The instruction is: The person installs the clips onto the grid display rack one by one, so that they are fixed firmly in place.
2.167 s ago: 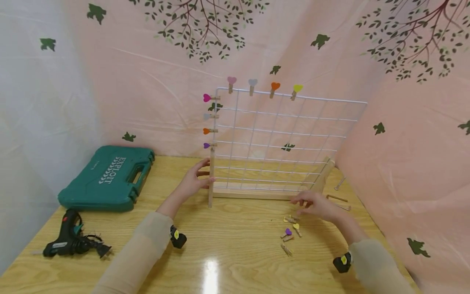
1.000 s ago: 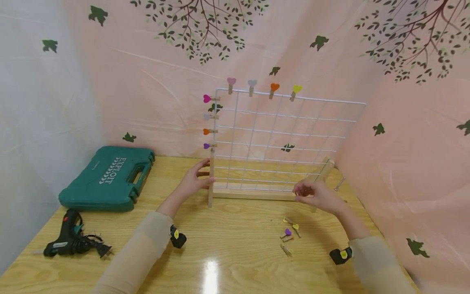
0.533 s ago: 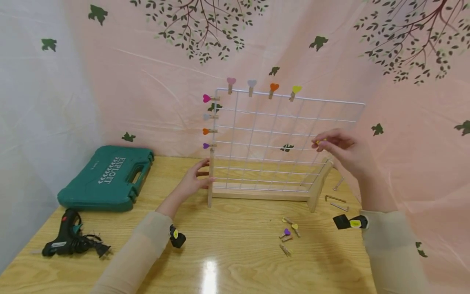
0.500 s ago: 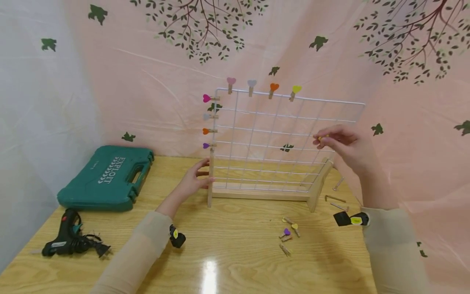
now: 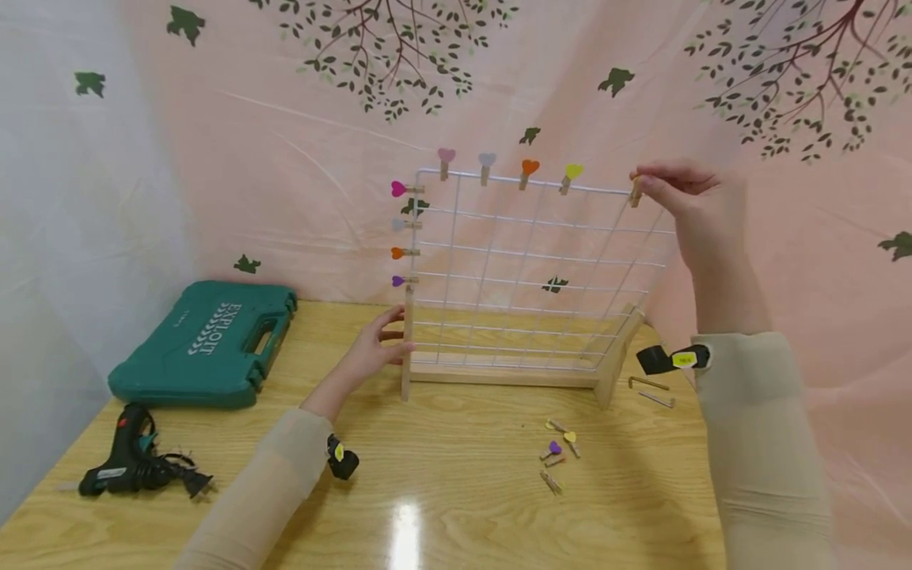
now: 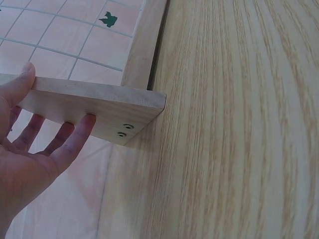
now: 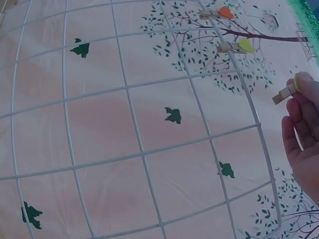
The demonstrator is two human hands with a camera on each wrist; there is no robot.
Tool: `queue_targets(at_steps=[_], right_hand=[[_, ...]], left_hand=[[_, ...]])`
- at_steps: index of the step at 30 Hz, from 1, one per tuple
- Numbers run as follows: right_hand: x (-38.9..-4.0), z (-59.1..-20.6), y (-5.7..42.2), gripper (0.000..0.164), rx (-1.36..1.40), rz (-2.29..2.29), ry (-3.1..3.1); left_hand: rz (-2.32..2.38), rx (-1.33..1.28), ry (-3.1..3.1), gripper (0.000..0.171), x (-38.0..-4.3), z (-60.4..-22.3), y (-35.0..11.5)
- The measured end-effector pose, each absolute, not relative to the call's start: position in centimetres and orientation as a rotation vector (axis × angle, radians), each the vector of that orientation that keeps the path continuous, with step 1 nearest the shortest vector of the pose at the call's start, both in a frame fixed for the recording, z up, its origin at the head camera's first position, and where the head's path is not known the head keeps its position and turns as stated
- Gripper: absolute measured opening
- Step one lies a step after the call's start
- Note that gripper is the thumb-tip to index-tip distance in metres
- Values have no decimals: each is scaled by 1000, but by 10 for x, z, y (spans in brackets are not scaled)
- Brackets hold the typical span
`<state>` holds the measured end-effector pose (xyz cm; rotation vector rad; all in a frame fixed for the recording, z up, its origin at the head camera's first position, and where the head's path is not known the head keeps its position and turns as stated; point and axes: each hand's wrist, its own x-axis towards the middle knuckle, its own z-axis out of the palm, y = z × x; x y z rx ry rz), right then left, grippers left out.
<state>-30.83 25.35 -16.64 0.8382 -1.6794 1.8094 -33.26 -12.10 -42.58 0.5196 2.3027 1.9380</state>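
A white wire grid (image 5: pixel 523 237) stands upright in a wooden stand (image 5: pixel 499 378). My left hand (image 5: pixel 375 346) grips the stand's left side board (image 6: pixel 94 99), thumb at its edge and fingertips on its outer face. My right hand (image 5: pixel 687 198) pinches a small wooden clothespin (image 5: pixel 635 194) by its heart end; the heart, yellowish, is mostly covered by the thumb. In the head view this clothespin overlaps the grid's top wire; in the right wrist view its tip (image 7: pixel 279 98) points toward the wire from a little way off. Heart clothespins, among them a yellow one (image 5: pixel 573 176), line the top and left wires.
Several loose clothespins (image 5: pixel 555 449) lie on the table before the stand. Two hex keys (image 5: pixel 650 384) lie right of it. A green tool case (image 5: pixel 207 340) and a black glue gun (image 5: pixel 124 455) with its cord are at the left. Patterned cloth (image 5: pixel 321 142) hangs behind.
My right hand has risen from low by the stand's right end up to the top wire, with the clothespin in its fingers. The left hand stays on the side board.
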Motion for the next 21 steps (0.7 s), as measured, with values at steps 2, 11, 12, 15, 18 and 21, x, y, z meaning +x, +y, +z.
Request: queue_targets(at_steps=[2, 11, 12, 15, 18, 21], right_hand=[[-313, -164, 250, 22, 792, 1875, -1640], [-329, -164, 236, 24, 651, 1837, -1642], [-330, -165, 235, 23, 627, 1824, -1656], [-331, -166, 234, 22, 534, 1755, -1724], [-331, -168, 234, 21, 445, 1629, -1799], [-331, -169, 235, 19, 382, 1508, -1868]], left_hand=[[1941, 517, 2306, 73, -333, -426, -121], [1938, 516, 2279, 72, -326, -415, -120], [1936, 517, 2274, 72, -324, -412, -120], [1924, 515, 2271, 71, -319, -406, -119], [1923, 514, 2270, 71, -318, -405, -119], [1936, 510, 2263, 72, -323, -411, -120]])
